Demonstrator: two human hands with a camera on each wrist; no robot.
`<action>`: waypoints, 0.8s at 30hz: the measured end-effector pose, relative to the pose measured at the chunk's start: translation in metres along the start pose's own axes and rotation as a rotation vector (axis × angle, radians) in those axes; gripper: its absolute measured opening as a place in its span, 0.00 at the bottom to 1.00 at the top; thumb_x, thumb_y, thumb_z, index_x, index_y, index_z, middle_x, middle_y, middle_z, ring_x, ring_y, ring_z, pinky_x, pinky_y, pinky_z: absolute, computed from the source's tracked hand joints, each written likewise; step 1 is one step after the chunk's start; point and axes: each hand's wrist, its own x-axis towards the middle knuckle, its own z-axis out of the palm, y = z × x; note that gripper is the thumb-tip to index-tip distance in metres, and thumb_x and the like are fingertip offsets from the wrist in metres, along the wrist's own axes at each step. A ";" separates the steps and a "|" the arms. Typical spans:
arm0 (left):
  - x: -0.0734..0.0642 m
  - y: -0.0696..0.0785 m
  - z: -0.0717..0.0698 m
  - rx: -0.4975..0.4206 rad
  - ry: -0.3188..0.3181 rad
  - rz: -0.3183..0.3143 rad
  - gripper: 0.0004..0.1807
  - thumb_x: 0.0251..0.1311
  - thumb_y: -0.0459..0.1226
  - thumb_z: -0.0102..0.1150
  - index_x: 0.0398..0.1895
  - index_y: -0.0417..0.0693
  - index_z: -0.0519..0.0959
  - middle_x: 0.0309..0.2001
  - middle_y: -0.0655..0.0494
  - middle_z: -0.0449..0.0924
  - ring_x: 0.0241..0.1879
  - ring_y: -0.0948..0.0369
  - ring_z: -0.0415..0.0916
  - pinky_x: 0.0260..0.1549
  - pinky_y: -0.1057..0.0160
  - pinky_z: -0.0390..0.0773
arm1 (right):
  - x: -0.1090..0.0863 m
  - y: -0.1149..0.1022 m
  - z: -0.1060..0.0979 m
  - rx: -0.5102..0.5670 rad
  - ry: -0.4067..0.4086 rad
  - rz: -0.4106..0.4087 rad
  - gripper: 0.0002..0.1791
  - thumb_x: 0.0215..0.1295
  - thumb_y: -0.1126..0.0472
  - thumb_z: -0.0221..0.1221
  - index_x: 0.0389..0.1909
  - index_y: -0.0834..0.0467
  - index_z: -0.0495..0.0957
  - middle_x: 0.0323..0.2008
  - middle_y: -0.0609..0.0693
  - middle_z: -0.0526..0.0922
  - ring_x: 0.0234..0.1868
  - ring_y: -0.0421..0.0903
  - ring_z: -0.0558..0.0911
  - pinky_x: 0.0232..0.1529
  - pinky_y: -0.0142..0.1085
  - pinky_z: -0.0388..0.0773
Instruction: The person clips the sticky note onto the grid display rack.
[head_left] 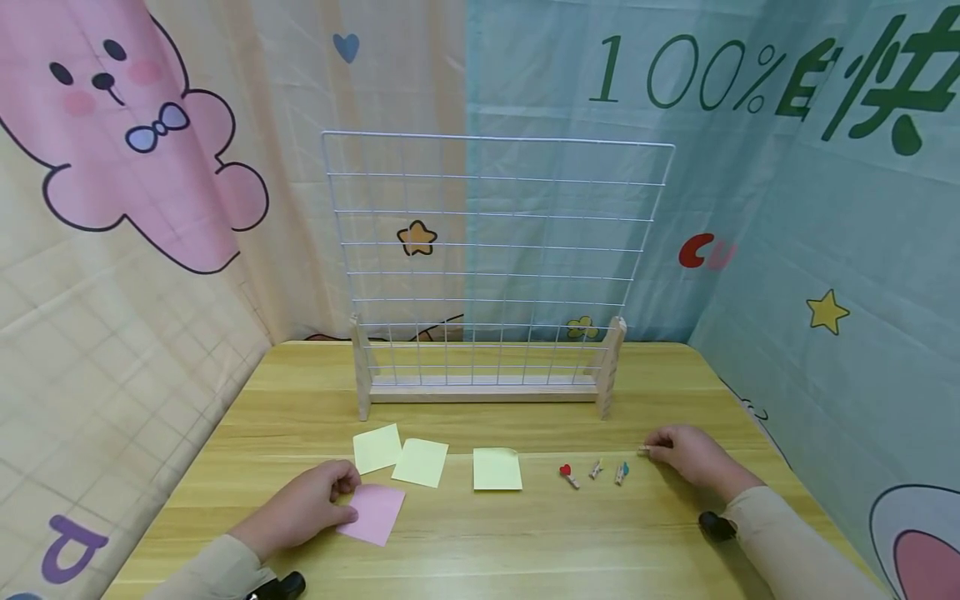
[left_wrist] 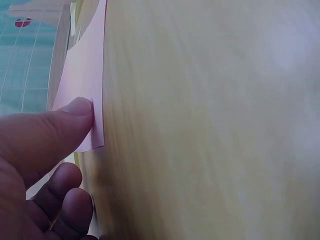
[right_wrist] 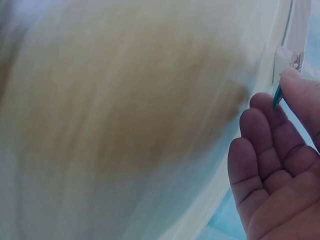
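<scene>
My left hand (head_left: 303, 508) pinches the near-left corner of a pink sticky note (head_left: 377, 515), thumb on top, low over the table. In the left wrist view the thumb presses on the pink note (left_wrist: 82, 75). At the right, my right hand (head_left: 693, 457) pinches a small clothespin (right_wrist: 297, 61) between thumb and forefinger; a bit of green shows at its end. Left of that hand lie three more mini clothespins: one with a red heart (head_left: 567, 476), a yellowish one (head_left: 596, 470) and a blue-topped one (head_left: 622, 473).
Three pale yellow sticky notes (head_left: 498, 470) lie across the middle of the wooden table (head_left: 525, 550), two touching or nearly so at the left. Behind them stands a white wire grid rack (head_left: 483, 395) on a wooden base. Printed curtains (head_left: 787, 208) hang around the table.
</scene>
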 end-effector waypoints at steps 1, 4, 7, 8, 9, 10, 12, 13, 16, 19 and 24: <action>0.000 0.000 0.000 0.006 0.003 -0.003 0.18 0.53 0.35 0.79 0.39 0.50 0.77 0.35 0.59 0.73 0.36 0.64 0.68 0.35 0.67 0.70 | 0.000 -0.001 0.000 0.001 0.000 -0.003 0.03 0.72 0.61 0.65 0.41 0.56 0.87 0.40 0.47 0.87 0.40 0.44 0.79 0.44 0.44 0.79; 0.001 0.002 0.001 0.022 0.013 -0.013 0.17 0.53 0.35 0.79 0.38 0.52 0.77 0.34 0.59 0.74 0.35 0.63 0.68 0.34 0.67 0.70 | 0.000 -0.003 0.000 0.008 0.001 0.004 0.04 0.73 0.60 0.65 0.41 0.55 0.87 0.39 0.47 0.86 0.40 0.44 0.79 0.44 0.43 0.79; 0.001 0.003 0.002 0.020 0.020 -0.024 0.16 0.54 0.35 0.79 0.38 0.52 0.77 0.33 0.59 0.73 0.35 0.63 0.68 0.33 0.66 0.69 | 0.001 -0.006 0.000 0.023 -0.006 0.004 0.05 0.73 0.57 0.65 0.42 0.54 0.86 0.40 0.47 0.86 0.39 0.44 0.78 0.43 0.43 0.79; 0.002 0.003 0.002 0.016 0.022 -0.029 0.16 0.54 0.35 0.79 0.38 0.53 0.77 0.33 0.59 0.73 0.34 0.63 0.68 0.33 0.66 0.69 | 0.002 -0.007 0.000 0.032 -0.006 0.003 0.05 0.74 0.57 0.65 0.43 0.54 0.86 0.40 0.47 0.86 0.40 0.44 0.78 0.44 0.43 0.80; 0.002 0.003 0.002 0.011 0.025 -0.035 0.16 0.54 0.35 0.78 0.38 0.53 0.77 0.32 0.59 0.73 0.34 0.63 0.68 0.32 0.66 0.69 | 0.003 -0.008 0.000 0.041 -0.008 -0.002 0.06 0.74 0.57 0.65 0.43 0.54 0.86 0.41 0.47 0.86 0.40 0.44 0.78 0.43 0.43 0.80; 0.002 0.003 0.003 0.005 0.026 -0.042 0.16 0.55 0.35 0.78 0.37 0.53 0.77 0.32 0.59 0.73 0.33 0.63 0.68 0.32 0.66 0.68 | 0.004 -0.009 -0.001 0.052 -0.008 -0.009 0.06 0.74 0.57 0.64 0.44 0.54 0.86 0.41 0.48 0.87 0.40 0.44 0.79 0.43 0.42 0.80; 0.003 0.003 0.003 -0.004 0.028 -0.052 0.15 0.56 0.35 0.77 0.37 0.53 0.77 0.31 0.60 0.73 0.32 0.63 0.68 0.31 0.66 0.68 | 0.004 -0.012 -0.003 0.077 -0.012 -0.025 0.07 0.75 0.58 0.63 0.45 0.55 0.86 0.43 0.49 0.87 0.41 0.44 0.80 0.43 0.42 0.81; 0.003 0.003 0.004 -0.005 0.029 -0.058 0.14 0.57 0.35 0.77 0.36 0.54 0.77 0.30 0.60 0.73 0.32 0.63 0.68 0.30 0.67 0.68 | 0.005 -0.014 -0.003 0.092 -0.013 -0.030 0.07 0.76 0.58 0.63 0.46 0.56 0.86 0.43 0.49 0.87 0.41 0.44 0.80 0.42 0.42 0.81; 0.003 0.004 0.005 0.001 0.037 -0.056 0.12 0.60 0.35 0.74 0.34 0.55 0.77 0.29 0.61 0.74 0.30 0.64 0.68 0.29 0.67 0.68 | 0.004 -0.021 -0.006 0.125 -0.007 -0.044 0.07 0.76 0.59 0.63 0.47 0.56 0.86 0.44 0.50 0.88 0.42 0.45 0.81 0.42 0.40 0.81; 0.004 0.004 0.005 0.016 0.040 -0.047 0.11 0.62 0.35 0.73 0.31 0.56 0.77 0.28 0.63 0.75 0.29 0.66 0.69 0.29 0.67 0.68 | 0.003 -0.029 -0.008 0.150 -0.003 -0.064 0.09 0.76 0.58 0.63 0.48 0.57 0.86 0.45 0.51 0.88 0.43 0.45 0.82 0.43 0.40 0.83; 0.004 0.003 0.005 -0.054 0.016 -0.042 0.09 0.66 0.36 0.70 0.32 0.54 0.78 0.29 0.62 0.76 0.30 0.66 0.70 0.29 0.68 0.70 | 0.000 -0.042 -0.011 0.180 -0.001 -0.099 0.11 0.76 0.56 0.63 0.51 0.56 0.88 0.48 0.53 0.89 0.46 0.45 0.84 0.44 0.41 0.84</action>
